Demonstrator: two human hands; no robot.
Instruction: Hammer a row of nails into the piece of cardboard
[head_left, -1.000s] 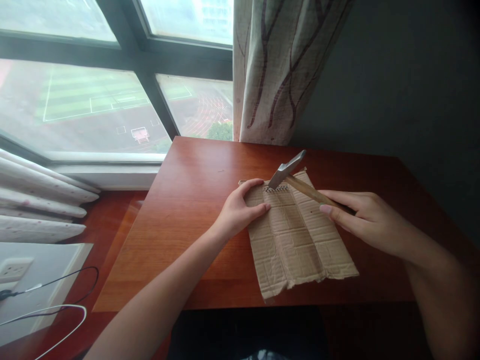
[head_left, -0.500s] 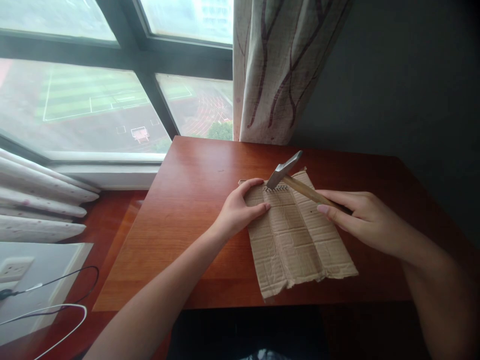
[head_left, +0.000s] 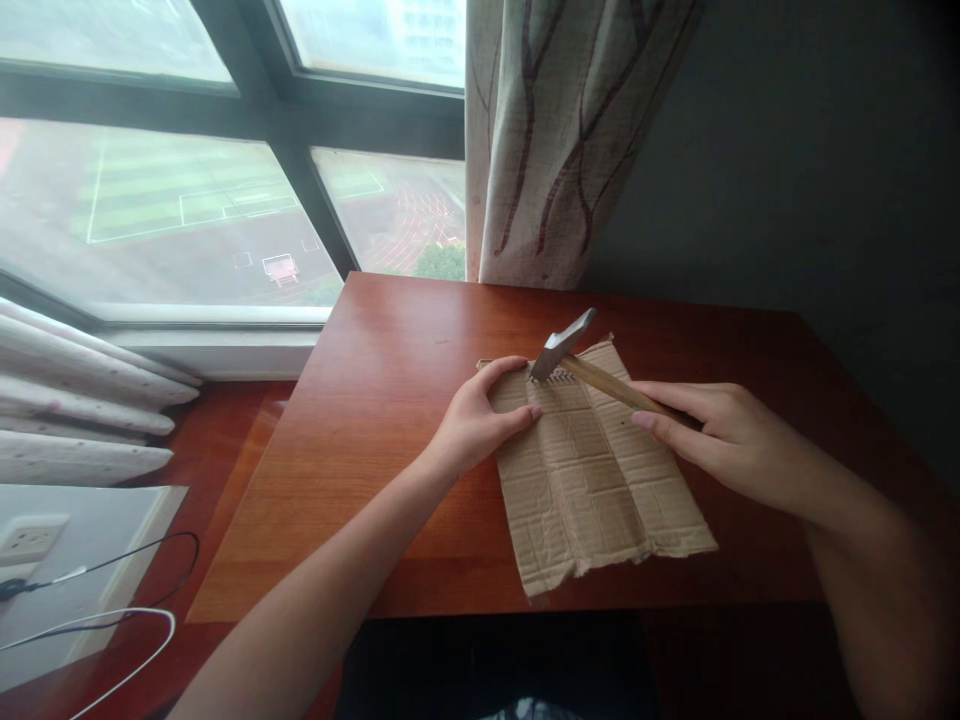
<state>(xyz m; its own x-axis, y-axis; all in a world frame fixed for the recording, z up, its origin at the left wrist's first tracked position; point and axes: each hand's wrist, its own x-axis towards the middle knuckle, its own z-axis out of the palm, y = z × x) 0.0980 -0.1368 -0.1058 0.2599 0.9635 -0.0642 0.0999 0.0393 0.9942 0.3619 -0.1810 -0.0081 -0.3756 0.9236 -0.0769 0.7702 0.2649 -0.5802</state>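
A hammer [head_left: 600,376] with a metal head and wooden handle is in my right hand [head_left: 739,440], which is closed round the handle's end. One end of the head is down at the upper part of a creased piece of cardboard [head_left: 600,490]. Beside the head runs a row of small dark marks [head_left: 561,376], too small to tell whether they are nails or holes. My left hand [head_left: 484,415] rests on the cardboard's upper left edge, thumb and fingers spread apart, left of the hammer head. The cardboard lies on a reddish-brown wooden table [head_left: 360,440].
Behind the table are a window [head_left: 187,220] and a patterned curtain [head_left: 570,130]. Another curtain [head_left: 82,400] hangs at the left. Below it, cables [head_left: 112,620] trail near a wall socket [head_left: 34,540]. The table's near edge lies between my forearms.
The hammer head has tipped slightly down and left, toward the cardboard. Both hands have barely moved, and the cardboard lies where it was.
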